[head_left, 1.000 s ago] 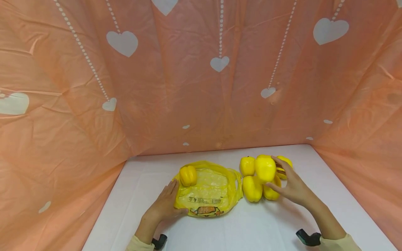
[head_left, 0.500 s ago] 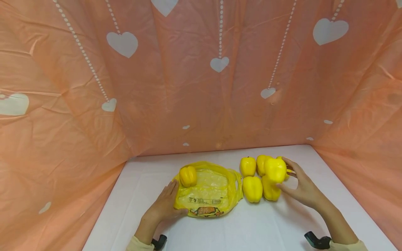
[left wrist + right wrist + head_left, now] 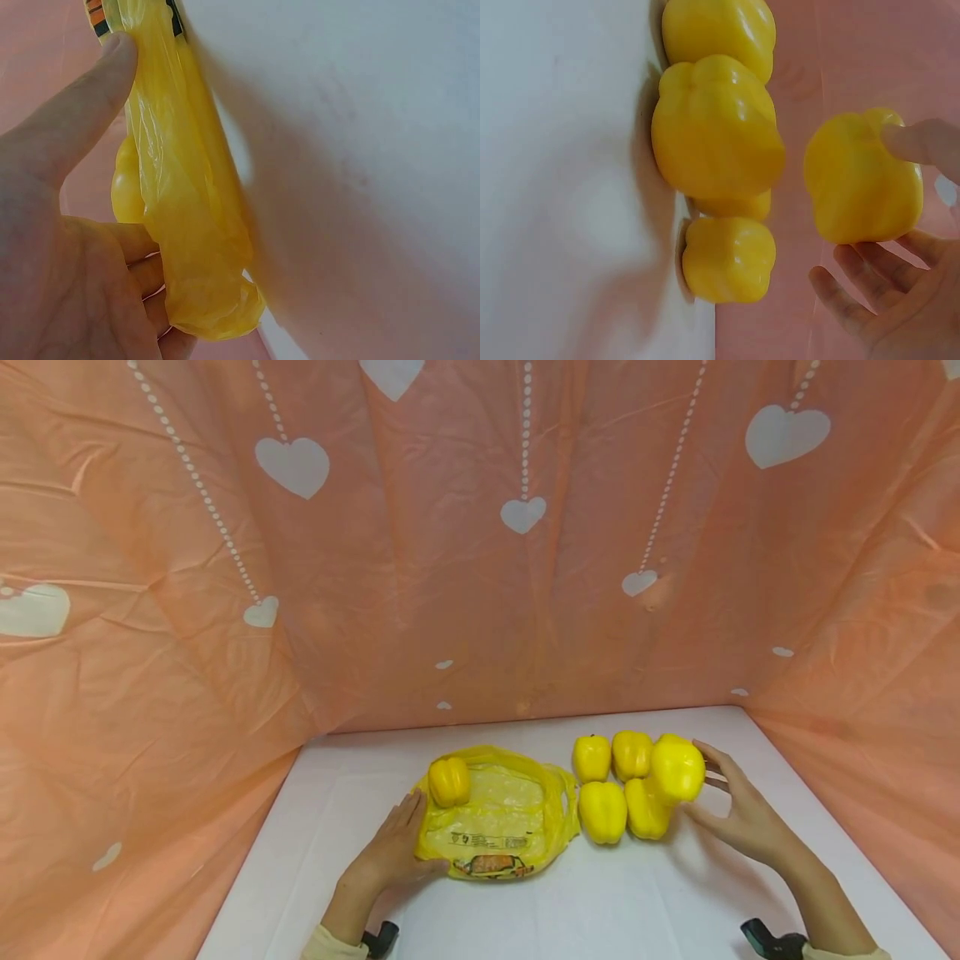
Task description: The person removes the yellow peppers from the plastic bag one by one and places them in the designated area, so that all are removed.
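Note:
My right hand [image 3: 742, 814] holds a yellow bell pepper [image 3: 677, 768] between thumb and fingertips. In the right wrist view, the held pepper [image 3: 864, 180] is apart from the others and clear of the table. My left hand [image 3: 393, 843] rests against the left side of a yellow plastic bag [image 3: 510, 785], fingers along the rim and thumb at the lower left. Its thumb [image 3: 90, 105] touches the bag in the left wrist view, and the other fingers lie partly hidden behind it. One bell pepper [image 3: 449, 781] sits in the bag's upper left.
Right of the bag, several bell peppers stand close together, including a front one [image 3: 602, 812] and a back one [image 3: 592, 758]. Another is mostly hidden behind the held pepper. The white table [image 3: 570, 910] meets a peach curtain [image 3: 480, 610] with hearts at the back and sides.
My right hand has moved to the right with the bell pepper, from above the back middle pepper to the right end of the group. My left hand and the bag stay in place.

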### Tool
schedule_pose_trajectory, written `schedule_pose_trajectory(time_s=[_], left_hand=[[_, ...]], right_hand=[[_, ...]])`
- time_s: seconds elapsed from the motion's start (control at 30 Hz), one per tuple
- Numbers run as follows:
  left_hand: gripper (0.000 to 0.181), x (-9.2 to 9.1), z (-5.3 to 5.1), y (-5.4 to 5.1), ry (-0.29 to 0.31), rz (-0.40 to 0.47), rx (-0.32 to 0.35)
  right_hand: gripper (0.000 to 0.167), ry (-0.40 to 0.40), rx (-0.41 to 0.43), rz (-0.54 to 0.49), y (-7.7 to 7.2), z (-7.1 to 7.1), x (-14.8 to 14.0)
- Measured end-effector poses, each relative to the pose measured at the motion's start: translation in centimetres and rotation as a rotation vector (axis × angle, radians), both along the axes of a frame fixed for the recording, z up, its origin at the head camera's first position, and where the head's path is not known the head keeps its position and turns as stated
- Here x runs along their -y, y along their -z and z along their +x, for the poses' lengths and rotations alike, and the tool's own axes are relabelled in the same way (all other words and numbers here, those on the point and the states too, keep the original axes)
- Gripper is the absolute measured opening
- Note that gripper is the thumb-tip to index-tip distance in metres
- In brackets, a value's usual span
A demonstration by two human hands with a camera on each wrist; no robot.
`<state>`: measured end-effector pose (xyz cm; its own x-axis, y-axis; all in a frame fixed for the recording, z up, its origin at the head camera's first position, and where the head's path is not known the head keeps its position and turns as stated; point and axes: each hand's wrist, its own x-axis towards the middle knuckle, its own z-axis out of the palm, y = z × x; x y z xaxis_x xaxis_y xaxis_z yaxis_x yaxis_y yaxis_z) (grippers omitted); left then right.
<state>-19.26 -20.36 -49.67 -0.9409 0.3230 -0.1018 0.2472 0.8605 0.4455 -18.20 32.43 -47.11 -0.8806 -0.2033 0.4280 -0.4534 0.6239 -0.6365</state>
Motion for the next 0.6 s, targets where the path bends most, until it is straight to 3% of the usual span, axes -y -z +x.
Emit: schedule_pose_trajectory(time_s=[0.17, 0.4, 0.6], left_hand=[[0.119, -0.1, 0.1, 0.0, 0.000, -0.001, 0.008], [0.120, -0.1, 0.0, 0.1, -0.005, -0.008, 0.008], [0.120, 0.0, -0.1, 0.2, -0.010, -0.011, 0.007]], right_hand=[[0.098, 0.024, 0.020, 0.011, 0.1, 0.3, -0.9], [0.096, 0.077, 0.134, 0.054, 0.4, 1.0, -2.0], [0.095, 0.083, 0.124, 0.070, 1.1, 1.3, -2.8]])
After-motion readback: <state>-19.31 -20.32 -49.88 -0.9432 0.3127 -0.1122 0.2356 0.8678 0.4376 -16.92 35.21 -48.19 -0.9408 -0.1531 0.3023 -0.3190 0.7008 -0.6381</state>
